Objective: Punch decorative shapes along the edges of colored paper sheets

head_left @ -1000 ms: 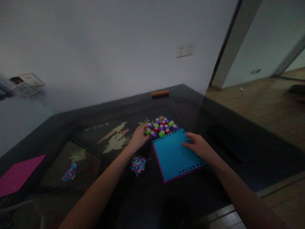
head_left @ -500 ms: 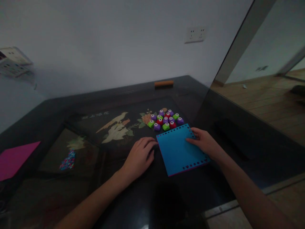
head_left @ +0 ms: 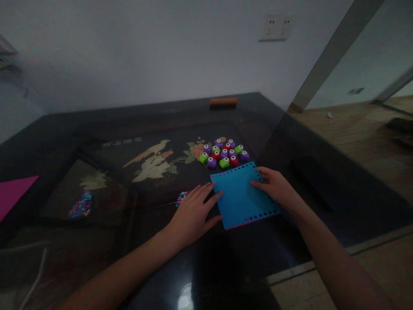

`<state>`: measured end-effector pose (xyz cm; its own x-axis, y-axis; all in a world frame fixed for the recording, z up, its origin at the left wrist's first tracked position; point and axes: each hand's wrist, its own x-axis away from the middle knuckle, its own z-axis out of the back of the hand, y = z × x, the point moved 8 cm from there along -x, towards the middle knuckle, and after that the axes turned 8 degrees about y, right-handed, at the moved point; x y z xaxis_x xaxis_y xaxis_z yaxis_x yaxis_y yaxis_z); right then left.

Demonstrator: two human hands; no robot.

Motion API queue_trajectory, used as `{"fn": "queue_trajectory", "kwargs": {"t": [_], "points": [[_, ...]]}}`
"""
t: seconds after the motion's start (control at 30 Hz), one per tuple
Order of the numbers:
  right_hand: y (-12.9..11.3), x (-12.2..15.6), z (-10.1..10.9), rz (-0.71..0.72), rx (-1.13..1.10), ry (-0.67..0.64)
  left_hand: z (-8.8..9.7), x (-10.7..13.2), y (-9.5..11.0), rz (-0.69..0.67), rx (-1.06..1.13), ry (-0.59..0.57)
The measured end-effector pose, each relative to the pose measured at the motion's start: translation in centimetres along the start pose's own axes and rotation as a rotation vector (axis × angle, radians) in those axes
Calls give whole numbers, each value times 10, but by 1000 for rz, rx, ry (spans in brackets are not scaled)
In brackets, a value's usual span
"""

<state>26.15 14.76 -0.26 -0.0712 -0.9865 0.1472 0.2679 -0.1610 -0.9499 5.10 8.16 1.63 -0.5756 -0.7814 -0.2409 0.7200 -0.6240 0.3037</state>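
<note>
A: Where is the blue sheet now?
B: Right of centre in the frame, flat on the dark table, with a magenta layer showing under its lower edge. Holes run along its upper, right and lower borders.

A: And the right hand?
B: It pinches the sheet's right border, thumb on top and the other fingers at the edge, much as it did half a second ago.

A: So the left hand is what differs?
B: Yes. A second ago it was up at the small purple, green and red figures with eye-like tops. Half a second ago it lay curled just beside the sheet. Now it is spread, thumb apart, with fingertips over the sheet's left edge.

A: Anything uncovered?
B: Part of a pile of tiny coloured bits, which the hand hid half a second ago, shows beyond its fingers.

A: And the rest?
B: The view has shifted: the wall socket sits higher at upper right, and the magenta sheet at the left border is cut off more. The orange-brown stick lies near the table's far edge.
</note>
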Motion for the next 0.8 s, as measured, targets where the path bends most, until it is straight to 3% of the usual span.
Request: {"fn": "queue_trajectory", "kwargs": {"t": [0.8], "points": [[-3,0,1,-8,29,32,-1,3,5,10,11,9]]}}
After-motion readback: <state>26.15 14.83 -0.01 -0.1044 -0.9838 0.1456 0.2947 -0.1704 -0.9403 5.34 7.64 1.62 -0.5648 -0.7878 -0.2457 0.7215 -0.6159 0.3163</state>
